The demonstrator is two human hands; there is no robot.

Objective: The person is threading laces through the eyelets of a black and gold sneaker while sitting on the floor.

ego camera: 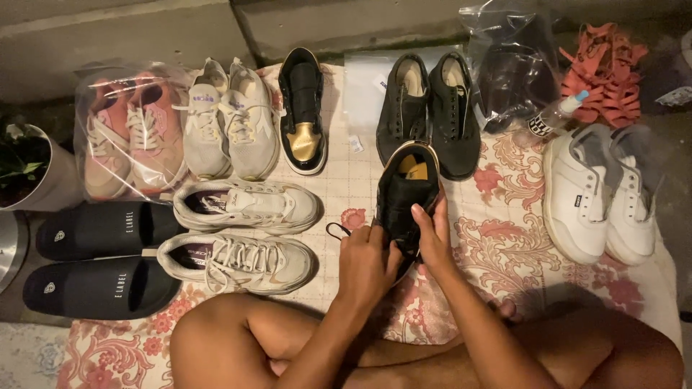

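Note:
A black sneaker with a gold inner lining (405, 189) is held up over the patterned cloth, its opening towards me. My left hand (366, 261) grips its near left side by the black lace, a loop of which hangs out to the left. My right hand (432, 234) holds the shoe's right side, thumb on the upper. Its black and gold partner (303, 112) lies flat further back, left of centre. My bare knees frame the bottom of the view.
On the floral cloth (504, 238) lie two cream sneakers (241, 230), a beige pair (229, 119), a black pair (429, 108), a white pair (602, 191), black slides (101, 259), bagged pink shoes (126, 137), bagged dark shoes (512, 72), red sandals (605, 68), a small spray bottle (555, 115).

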